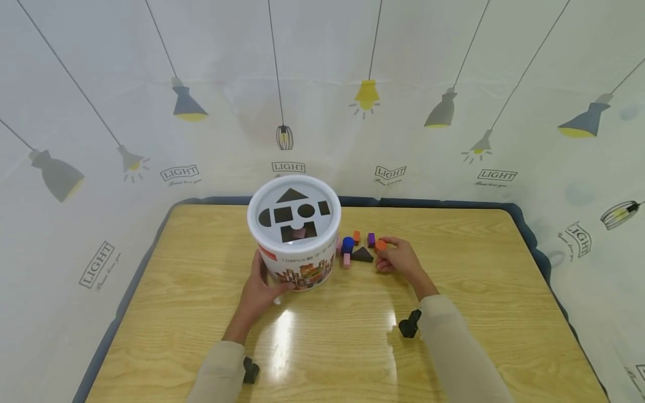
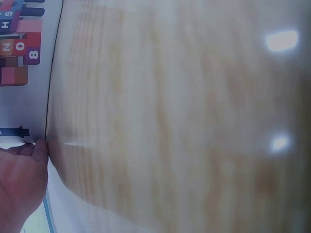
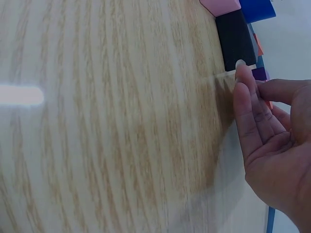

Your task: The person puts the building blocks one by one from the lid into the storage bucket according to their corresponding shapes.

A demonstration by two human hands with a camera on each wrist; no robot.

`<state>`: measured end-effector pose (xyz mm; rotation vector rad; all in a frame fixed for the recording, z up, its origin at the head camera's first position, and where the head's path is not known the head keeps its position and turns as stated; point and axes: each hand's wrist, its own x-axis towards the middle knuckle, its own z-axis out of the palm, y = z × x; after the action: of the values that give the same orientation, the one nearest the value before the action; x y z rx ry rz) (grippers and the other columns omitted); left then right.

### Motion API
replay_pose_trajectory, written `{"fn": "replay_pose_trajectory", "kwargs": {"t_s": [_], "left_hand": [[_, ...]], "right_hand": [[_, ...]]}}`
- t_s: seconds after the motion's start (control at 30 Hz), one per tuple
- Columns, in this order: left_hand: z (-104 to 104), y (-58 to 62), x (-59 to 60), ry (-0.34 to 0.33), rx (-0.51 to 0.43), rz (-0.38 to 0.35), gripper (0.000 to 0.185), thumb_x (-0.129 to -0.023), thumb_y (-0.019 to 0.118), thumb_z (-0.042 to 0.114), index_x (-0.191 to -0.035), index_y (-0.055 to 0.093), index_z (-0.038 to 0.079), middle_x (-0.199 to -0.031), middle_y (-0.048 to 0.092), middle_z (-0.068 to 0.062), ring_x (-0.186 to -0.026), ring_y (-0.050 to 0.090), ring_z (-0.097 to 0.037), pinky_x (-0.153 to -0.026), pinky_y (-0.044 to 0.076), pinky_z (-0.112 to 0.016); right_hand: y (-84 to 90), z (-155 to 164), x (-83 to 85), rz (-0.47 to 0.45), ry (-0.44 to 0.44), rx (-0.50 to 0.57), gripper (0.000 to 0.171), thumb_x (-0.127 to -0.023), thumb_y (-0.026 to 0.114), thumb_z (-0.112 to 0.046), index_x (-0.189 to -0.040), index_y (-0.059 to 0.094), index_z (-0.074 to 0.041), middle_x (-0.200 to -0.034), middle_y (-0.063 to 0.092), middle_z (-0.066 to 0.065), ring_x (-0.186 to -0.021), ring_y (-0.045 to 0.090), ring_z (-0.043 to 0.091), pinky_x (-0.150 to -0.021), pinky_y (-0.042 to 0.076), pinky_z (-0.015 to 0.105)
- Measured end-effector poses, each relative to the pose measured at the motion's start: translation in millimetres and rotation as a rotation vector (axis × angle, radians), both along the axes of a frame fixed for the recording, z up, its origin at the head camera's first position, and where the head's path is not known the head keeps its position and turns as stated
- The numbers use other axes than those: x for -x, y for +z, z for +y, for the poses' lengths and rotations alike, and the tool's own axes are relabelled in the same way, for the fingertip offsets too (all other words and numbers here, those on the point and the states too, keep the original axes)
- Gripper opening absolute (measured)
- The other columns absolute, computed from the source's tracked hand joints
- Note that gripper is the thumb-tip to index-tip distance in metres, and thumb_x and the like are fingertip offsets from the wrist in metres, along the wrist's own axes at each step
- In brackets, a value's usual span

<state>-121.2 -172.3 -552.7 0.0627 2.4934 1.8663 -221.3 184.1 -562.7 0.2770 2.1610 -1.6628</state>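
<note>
A white bucket (image 1: 302, 266) with printed block pictures stands on the table at left of centre. Its lid (image 1: 258, 234) has several shaped cutouts, with something pink showing in the lowest one. My left hand (image 1: 257, 294) grips the bucket's lower left side, thumb across the front; the left wrist view catches part of that hand (image 2: 22, 182) at the base. My right hand (image 1: 400, 260) pinches an orange round block (image 1: 380, 245), mostly hidden behind the fingers in the right wrist view. Close to its fingertips lies a black triangular block (image 3: 235, 41).
Between bucket and right hand sit a blue block (image 1: 347, 244), a pink block (image 1: 346, 261), a smaller orange block (image 1: 356, 237) and a purple block (image 1: 371, 239). A wooden table (image 1: 453, 347) extends around them, its back edge meeting a lamp-patterned curtain (image 1: 322, 112).
</note>
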Motion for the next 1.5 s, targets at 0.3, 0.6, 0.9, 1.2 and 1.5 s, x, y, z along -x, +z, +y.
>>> {"fn": "replay_pose_trajectory", "kwargs": {"t_s": [0.3, 0.6, 0.9, 1.2, 1.5], "left_hand": [[-1, -4.9, 2.1, -0.011, -0.012, 0.019, 0.118, -0.071, 0.087, 0.016, -0.156, 0.007, 0.032, -0.161, 0.022, -0.004, -0.148, 0.018, -0.022, -0.123, 0.018, -0.039], [-6, -37.3, 11.0, 0.021, 0.006, 0.034, 0.119, -0.068, 0.090, 0.027, -0.153, 0.007, 0.044, -0.160, 0.022, 0.005, -0.148, 0.018, -0.016, -0.123, 0.018, -0.037], [-6, -34.5, 11.2, 0.010, -0.015, 0.031, 0.122, -0.067, 0.090, 0.025, -0.153, 0.006, 0.044, -0.160, 0.021, 0.005, -0.148, 0.018, -0.016, -0.123, 0.018, -0.037], [0, 1.2, 0.3, 0.010, -0.015, -0.006, 0.119, -0.072, 0.087, 0.016, -0.157, 0.005, 0.028, -0.162, 0.019, -0.006, -0.149, 0.017, -0.023, -0.123, 0.017, -0.040], [-1, -6.5, 1.9, 0.011, -0.016, -0.006, 0.119, -0.071, 0.088, 0.018, -0.156, 0.006, 0.036, -0.161, 0.019, -0.001, -0.148, 0.018, -0.021, -0.123, 0.017, -0.040]], "right_hand": [[2.8, 1, -0.2, 0.002, -0.006, -0.005, 0.048, -0.096, 0.056, -0.006, -0.143, 0.044, -0.001, -0.077, 0.071, 0.012, -0.061, 0.068, 0.018, -0.059, 0.062, 0.030], [10.3, 0, 6.2, 0.039, -0.007, -0.034, 0.046, -0.095, 0.055, -0.004, -0.139, 0.045, 0.004, -0.078, 0.071, 0.013, -0.063, 0.069, 0.018, -0.064, 0.063, 0.035], [26.1, -3, 8.6, 0.085, -0.015, -0.068, 0.048, -0.095, 0.055, -0.006, -0.141, 0.045, 0.005, -0.080, 0.071, 0.013, -0.064, 0.070, 0.018, -0.071, 0.063, 0.042], [43.9, -10, 14.1, 0.159, 0.021, -0.068, 0.045, -0.096, 0.057, -0.011, -0.137, 0.050, 0.005, -0.091, 0.070, 0.024, -0.065, 0.071, 0.019, -0.066, 0.063, 0.036], [67.7, -21, 18.1, 0.225, 0.057, -0.109, 0.053, -0.095, 0.060, -0.013, -0.144, 0.044, 0.002, -0.089, 0.071, 0.024, -0.064, 0.070, 0.019, -0.073, 0.062, 0.045]]}}
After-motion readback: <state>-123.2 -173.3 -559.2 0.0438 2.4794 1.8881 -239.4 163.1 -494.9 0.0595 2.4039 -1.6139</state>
